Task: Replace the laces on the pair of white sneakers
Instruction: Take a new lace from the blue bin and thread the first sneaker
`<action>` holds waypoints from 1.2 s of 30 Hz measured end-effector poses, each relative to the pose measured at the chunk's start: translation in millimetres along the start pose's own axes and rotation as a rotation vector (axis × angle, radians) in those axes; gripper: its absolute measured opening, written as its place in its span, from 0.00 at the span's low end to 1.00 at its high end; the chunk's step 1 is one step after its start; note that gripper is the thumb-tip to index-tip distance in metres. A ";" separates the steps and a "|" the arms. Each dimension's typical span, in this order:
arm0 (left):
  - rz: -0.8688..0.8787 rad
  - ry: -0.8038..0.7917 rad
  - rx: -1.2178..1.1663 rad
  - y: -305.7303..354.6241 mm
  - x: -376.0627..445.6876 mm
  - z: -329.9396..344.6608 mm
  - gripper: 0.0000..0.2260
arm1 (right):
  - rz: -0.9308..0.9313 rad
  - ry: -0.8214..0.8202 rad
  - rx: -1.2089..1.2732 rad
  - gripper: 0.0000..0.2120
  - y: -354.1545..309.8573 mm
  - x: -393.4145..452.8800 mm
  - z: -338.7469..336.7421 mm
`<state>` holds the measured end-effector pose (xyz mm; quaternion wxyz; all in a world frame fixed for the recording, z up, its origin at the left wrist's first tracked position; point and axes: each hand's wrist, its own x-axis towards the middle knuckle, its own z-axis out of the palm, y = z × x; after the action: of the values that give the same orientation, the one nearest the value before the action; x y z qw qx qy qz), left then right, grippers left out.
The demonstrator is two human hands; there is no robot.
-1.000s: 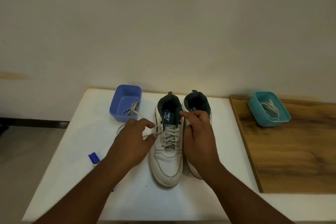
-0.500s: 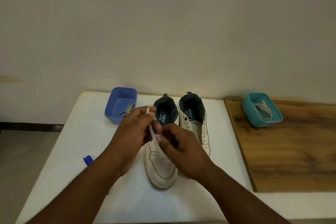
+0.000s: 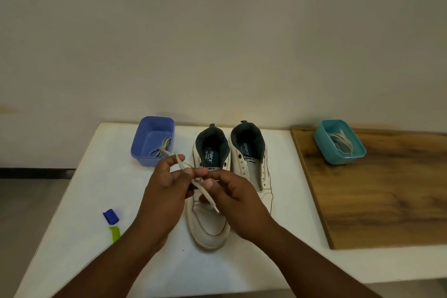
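Observation:
Two white sneakers stand side by side on the white table [image 3: 82,201], toes toward me. The left sneaker [image 3: 209,227] lies under my hands; the right sneaker [image 3: 254,164] shows bare eyelets and no lace. My left hand [image 3: 167,184] and my right hand [image 3: 232,191] meet above the left sneaker, and both pinch a whitish lace [image 3: 205,195] that runs between them. One end sticks up past my left fingers. My hands hide the left sneaker's eyelets.
A blue tub [image 3: 152,140] with a grey lace stands at the back left. A teal tub [image 3: 339,141] with pale laces sits on a wooden board [image 3: 387,201] at the right. A blue and green object [image 3: 111,222] lies near the table's left edge.
A second ago my left hand pulled the lace sideways from the laced left sneaker while my right hand lay on the right sneaker. Both hands now hold the lace together above the left sneaker.

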<state>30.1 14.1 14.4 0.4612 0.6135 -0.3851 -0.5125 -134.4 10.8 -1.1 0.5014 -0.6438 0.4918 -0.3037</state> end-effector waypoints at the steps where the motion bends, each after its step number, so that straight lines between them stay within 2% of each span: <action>1: 0.015 0.009 0.008 -3.8 -1.4 -0.2 0.12 | 0.022 -0.040 0.035 0.13 -0.9 -2.5 -0.2; 5: 0.103 0.033 0.148 -8.9 -8.9 1.1 0.12 | 0.146 -0.236 0.212 0.13 -4.6 -14.0 2.3; 7: 0.135 0.062 0.262 -9.8 -10.9 2.9 0.13 | 0.164 -0.269 0.198 0.10 -4.0 -15.5 -0.4; 10: 0.053 0.106 0.338 -8.7 -8.5 5.3 0.13 | 0.106 -0.187 -0.028 0.10 0.5 -12.3 -8.0; 12: -0.048 0.119 0.368 -1.9 -7.1 8.3 0.21 | 0.023 -0.076 -0.211 0.10 5.9 -10.3 -13.5; 13: -0.056 0.136 0.459 1.5 -6.2 6.9 0.26 | -0.023 -0.022 -0.317 0.10 9.2 -9.2 -16.1; 15: 0.087 0.201 0.751 8.8 -4.8 3.5 0.29 | -0.077 0.063 -0.473 0.12 14.9 -7.0 -21.7; 16: 0.214 0.213 0.874 13.1 -4.4 3.8 0.26 | -0.092 0.093 -0.522 0.12 16.3 -4.9 -24.4; 18: 0.449 0.101 0.976 19.8 -3.8 10.5 0.17 | -0.136 0.139 -0.572 0.11 14.8 1.1 -27.6; 21: 0.546 -0.183 0.976 19.1 -1.9 29.2 0.20 | -0.237 0.220 -0.484 0.09 6.4 7.9 -25.5; 23: 0.443 -0.256 0.986 20.0 4.0 33.5 0.18 | -0.215 0.291 -0.410 0.08 1.6 11.3 -25.1; 26: 0.349 -0.243 0.837 22.0 13.9 25.3 0.16 | -0.063 0.384 -0.209 0.06 -3.0 17.0 -25.4; 28: 0.349 -0.227 0.715 21.3 16.4 22.5 0.18 | -0.053 0.400 -0.158 0.04 -2.3 20.6 -26.1; 30: 0.367 -0.205 0.752 15.2 19.3 21.2 0.13 | -0.079 0.355 -0.168 0.03 -2.4 21.2 -26.0; 32: 0.378 -0.127 0.830 10.5 24.4 19.4 0.10 | -0.093 0.306 -0.166 0.07 -2.1 20.5 -24.9; 36: 0.409 -0.048 0.822 6.9 29.4 17.2 0.06 | -0.074 0.359 -0.107 0.06 -1.5 21.3 -21.9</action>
<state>18.4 -18.6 12.1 0.2620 0.6450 -0.6801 -0.2296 -146.1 -16.7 5.0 0.3591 -0.6226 0.5647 -0.4056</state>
